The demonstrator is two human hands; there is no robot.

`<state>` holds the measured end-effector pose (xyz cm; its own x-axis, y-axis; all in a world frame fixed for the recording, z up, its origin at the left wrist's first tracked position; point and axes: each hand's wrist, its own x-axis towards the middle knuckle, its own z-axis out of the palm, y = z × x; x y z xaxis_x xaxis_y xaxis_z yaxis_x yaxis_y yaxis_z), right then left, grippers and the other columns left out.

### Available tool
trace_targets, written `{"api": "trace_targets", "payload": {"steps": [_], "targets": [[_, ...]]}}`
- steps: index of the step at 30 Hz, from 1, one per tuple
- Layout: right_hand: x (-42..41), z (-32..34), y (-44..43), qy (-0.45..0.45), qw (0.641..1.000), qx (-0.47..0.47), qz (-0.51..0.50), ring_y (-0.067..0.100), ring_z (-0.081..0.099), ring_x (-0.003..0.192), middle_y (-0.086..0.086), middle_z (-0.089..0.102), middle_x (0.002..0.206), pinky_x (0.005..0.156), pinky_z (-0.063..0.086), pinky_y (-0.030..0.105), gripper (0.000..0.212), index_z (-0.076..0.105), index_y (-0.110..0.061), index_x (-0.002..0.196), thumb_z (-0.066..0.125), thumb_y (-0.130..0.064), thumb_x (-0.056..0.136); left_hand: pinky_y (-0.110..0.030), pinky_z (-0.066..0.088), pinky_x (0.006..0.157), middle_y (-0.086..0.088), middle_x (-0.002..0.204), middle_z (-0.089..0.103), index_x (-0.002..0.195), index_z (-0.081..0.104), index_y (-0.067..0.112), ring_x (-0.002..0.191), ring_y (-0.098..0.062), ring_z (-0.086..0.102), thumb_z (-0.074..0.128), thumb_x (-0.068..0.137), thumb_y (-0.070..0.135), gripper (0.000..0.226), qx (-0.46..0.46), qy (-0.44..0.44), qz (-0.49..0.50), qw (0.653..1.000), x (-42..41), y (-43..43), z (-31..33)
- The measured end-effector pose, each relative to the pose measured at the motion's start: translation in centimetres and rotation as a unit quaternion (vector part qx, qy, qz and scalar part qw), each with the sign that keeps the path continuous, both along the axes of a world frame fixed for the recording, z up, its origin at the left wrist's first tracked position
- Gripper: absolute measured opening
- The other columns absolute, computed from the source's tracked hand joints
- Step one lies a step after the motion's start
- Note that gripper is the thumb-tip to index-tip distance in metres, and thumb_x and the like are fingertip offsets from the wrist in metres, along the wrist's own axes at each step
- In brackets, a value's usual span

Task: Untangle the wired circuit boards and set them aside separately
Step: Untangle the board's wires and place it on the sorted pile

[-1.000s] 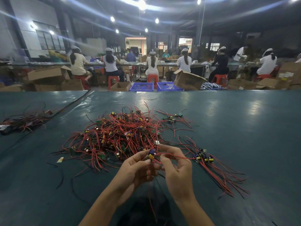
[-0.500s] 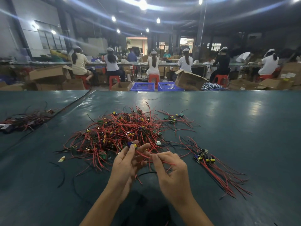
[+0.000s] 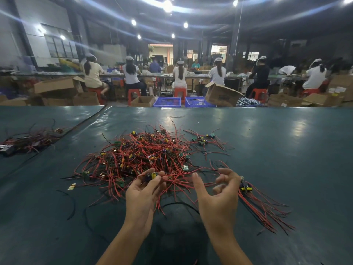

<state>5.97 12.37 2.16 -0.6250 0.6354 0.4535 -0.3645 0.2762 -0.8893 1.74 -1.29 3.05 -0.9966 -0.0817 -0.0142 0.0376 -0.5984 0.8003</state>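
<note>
A tangled heap of small circuit boards with red and black wires (image 3: 145,155) lies in the middle of the dark green table (image 3: 277,150). My left hand (image 3: 142,194) pinches one small circuit board (image 3: 151,176) at the heap's near edge, and its red wires run rightwards. My right hand (image 3: 219,196) is beside it, palm turned inward, fingers loosely curled with nothing plainly gripped. A sorted bundle of boards with straight red wires (image 3: 259,205) lies to the right of that hand. A smaller group of boards (image 3: 203,139) lies at the heap's far right.
Another wire bundle (image 3: 28,140) lies at the far left across a seam in the table. Loose black wires (image 3: 70,205) and a small yellow scrap (image 3: 71,186) lie near left. Beyond the table are cardboard boxes (image 3: 221,96), blue crates (image 3: 167,102) and seated workers.
My hands have drawn apart. The left one keeps the board and has lifted it towards the heap's edge, while the right has moved right and loosened its fingers off the wires.
</note>
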Motion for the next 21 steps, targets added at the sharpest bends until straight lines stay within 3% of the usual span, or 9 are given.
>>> {"api": "trace_targets", "payload": {"steps": [3, 4, 6, 8, 11, 14, 16, 18, 21], "targets": [[0.3, 0.0, -1.0, 0.035, 0.995, 0.005, 0.097, 0.003, 0.041, 0.051, -0.009, 0.052, 0.062, 0.047, 0.036, 0.017, 0.020, 0.058, -0.026, 0.078, 0.071, -0.040, 0.085, -0.020, 0.057, 0.063, -0.018, 0.092, 0.072, 0.096, 0.064, 0.005, 0.079, -0.020, 0.070, 0.062, 0.085, -0.006, 0.015, -0.016, 0.005, 0.029, 0.999, 0.0, 0.2, -0.2], [0.4, -0.3, -1.4, 0.025, 0.990, 0.020, 0.138, 0.003, 0.040, 0.047, -0.007, 0.052, 0.055, 0.045, 0.033, 0.018, 0.024, 0.061, -0.022, 0.070, 0.068, -0.036, 0.089, -0.020, 0.057, 0.062, -0.017, 0.090, 0.072, 0.094, 0.064, 0.005, 0.078, -0.021, 0.070, 0.064, 0.083, -0.005, 0.015, -0.026, 0.006, 0.037, 0.999, 0.1, 0.4, -0.2], [0.5, -0.8, -2.2, -0.013, 0.978, 0.031, 0.208, 0.002, 0.039, 0.044, -0.005, 0.052, 0.050, 0.043, 0.030, 0.017, 0.027, 0.067, -0.018, 0.068, 0.065, -0.028, 0.093, -0.020, 0.057, 0.060, -0.015, 0.084, 0.072, 0.091, 0.066, 0.006, 0.072, -0.019, 0.070, 0.069, 0.080, -0.003, 0.015, -0.053, 0.011, 0.051, 0.997, 0.1, 0.6, -0.3], [0.4, -1.1, -2.7, -0.049, 0.966, 0.017, 0.251, 0.003, 0.049, 0.049, -0.006, 0.062, 0.057, 0.048, 0.038, 0.016, 0.019, 0.074, -0.022, 0.074, 0.069, -0.022, 0.092, -0.020, 0.056, 0.059, -0.012, 0.078, 0.074, 0.090, 0.067, 0.008, 0.068, -0.018, 0.071, 0.072, 0.078, 0.000, 0.015, -0.077, 0.016, 0.065, 0.995, 0.1, 0.7, -0.4], [0.2, -1.0, -3.0, -0.070, 0.964, -0.060, 0.250, 0.003, 0.060, 0.058, -0.010, 0.071, 0.071, 0.056, 0.046, 0.015, 0.010, 0.076, -0.030, 0.088, 0.072, -0.021, 0.089, -0.019, 0.055, 0.060, -0.007, 0.077, 0.075, 0.092, 0.069, 0.009, 0.072, -0.017, 0.072, 0.076, 0.076, 0.004, 0.018, -0.113, 0.028, 0.064, 0.991, 0.4, 1.0, -0.7], [-0.2, -0.7, -2.8, -0.057, 0.960, -0.137, 0.236, 0.010, 0.072, 0.080, -0.004, 0.077, 0.085, 0.071, 0.054, 0.018, 0.013, 0.080, -0.027, 0.084, 0.071, -0.021, 0.089, -0.020, 0.056, 0.062, -0.009, 0.079, 0.075, 0.094, 0.069, 0.009, 0.073, -0.019, 0.072, 0.075, 0.075, 0.003, 0.020, -0.127, 0.045, 0.036, 0.990, 0.9, 1.6, -0.7], [-0.3, -0.5, -2.7, -0.050, 0.957, -0.171, 0.228, 0.019, 0.073, 0.083, 0.005, 0.077, 0.084, 0.076, 0.057, 0.026, 0.012, 0.081, -0.025, 0.083, 0.070, -0.025, 0.087, -0.021, 0.056, 0.063, -0.012, 0.082, 0.075, 0.094, 0.069, 0.007, 0.076, -0.021, 0.072, 0.075, 0.074, 0.003, 0.021, -0.126, 0.048, 0.014, 0.991, 1.2, 1.9, -0.5], [-0.4, -0.3, -2.5, -0.048, 0.956, -0.189, 0.220, 0.021, 0.071, 0.079, 0.012, 0.076, 0.082, 0.076, 0.058, 0.032, 0.014, 0.081, -0.022, 0.081, 0.070, -0.031, 0.082, -0.021, 0.056, 0.061, -0.013, 0.082, 0.075, 0.093, 0.069, 0.007, 0.076, -0.021, 0.072, 0.076, 0.070, 0.007, 0.024, -0.121, 0.046, -0.004, 0.992, 1.4, 2.0, -0.4], [-0.5, -0.2, -2.3, -0.045, 0.951, -0.198, 0.232, 0.019, 0.073, 0.078, 0.008, 0.077, 0.082, 0.069, 0.057, 0.025, 0.017, 0.081, -0.023, 0.082, 0.069, -0.034, 0.081, -0.023, 0.058, 0.063, -0.015, 0.084, 0.075, 0.095, 0.068, 0.004, 0.075, -0.020, 0.072, 0.078, 0.061, 0.016, 0.037, -0.107, 0.028, -0.024, 0.994, 1.6, 2.0, -0.1]]}}
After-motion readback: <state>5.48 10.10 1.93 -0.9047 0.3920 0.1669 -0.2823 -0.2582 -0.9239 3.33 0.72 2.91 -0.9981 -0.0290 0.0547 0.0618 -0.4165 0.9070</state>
